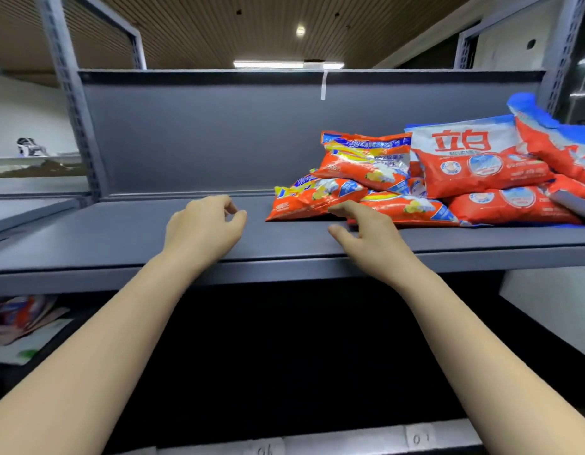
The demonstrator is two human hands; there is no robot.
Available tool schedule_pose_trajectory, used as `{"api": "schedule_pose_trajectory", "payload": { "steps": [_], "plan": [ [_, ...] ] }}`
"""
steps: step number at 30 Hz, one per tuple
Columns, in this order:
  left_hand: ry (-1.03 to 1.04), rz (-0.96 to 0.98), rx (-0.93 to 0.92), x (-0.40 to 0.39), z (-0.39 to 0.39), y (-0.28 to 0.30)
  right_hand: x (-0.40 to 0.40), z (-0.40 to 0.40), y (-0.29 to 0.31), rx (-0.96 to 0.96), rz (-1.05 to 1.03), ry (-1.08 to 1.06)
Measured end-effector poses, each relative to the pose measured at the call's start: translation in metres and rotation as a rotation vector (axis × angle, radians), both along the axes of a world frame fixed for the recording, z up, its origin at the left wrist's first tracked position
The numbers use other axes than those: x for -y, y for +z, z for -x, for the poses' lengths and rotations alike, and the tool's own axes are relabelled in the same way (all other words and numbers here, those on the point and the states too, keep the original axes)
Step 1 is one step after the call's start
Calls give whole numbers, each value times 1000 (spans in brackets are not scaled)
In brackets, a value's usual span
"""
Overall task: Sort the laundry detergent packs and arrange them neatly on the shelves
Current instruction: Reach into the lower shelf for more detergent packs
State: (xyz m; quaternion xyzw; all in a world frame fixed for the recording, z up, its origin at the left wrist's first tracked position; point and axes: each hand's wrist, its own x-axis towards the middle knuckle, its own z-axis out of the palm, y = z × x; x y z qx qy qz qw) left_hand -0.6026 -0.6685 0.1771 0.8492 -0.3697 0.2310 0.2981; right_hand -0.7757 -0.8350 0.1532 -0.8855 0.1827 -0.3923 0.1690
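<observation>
Both hands hover empty, fingers loosely curled, above the grey shelf point(120, 238). Right hand point(366, 234) touches the nearest orange detergent pack point(314, 198); left hand point(202, 228) is left of it, apart.

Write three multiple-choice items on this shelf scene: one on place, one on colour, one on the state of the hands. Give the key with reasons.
1. Where on the shelf does the pile of detergent packs lie?
A. right part
B. left part
C. hanging off the front edge

2. What is the main colour of the nearest pack?
A. green
B. orange-red
C. black

3. What is the left hand doing?
A. gripping a pack
B. pressing flat on the back panel
C. holding nothing, fingers loosely curled

Key: 1 A, the packs are piled at the right while the left part is bare; 2 B, its wrapper is orange-red with yellow and blue; 3 C, no pack touches it.
</observation>
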Motion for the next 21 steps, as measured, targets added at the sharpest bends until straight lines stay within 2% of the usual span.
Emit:
{"api": "schedule_pose_trajectory", "payload": {
  "steps": [6,14,21],
  "plan": [
    [3,64,-3,-96,-6,-25,-88,-7,-28,14,-43,86],
    [79,2,-46,-237,-30,-79,-209,-54,-75,-69,-53,207],
    [226,-48,-142,-346,-62,-122,-300,-109,-109,-172,-89,352]
  ]
}}
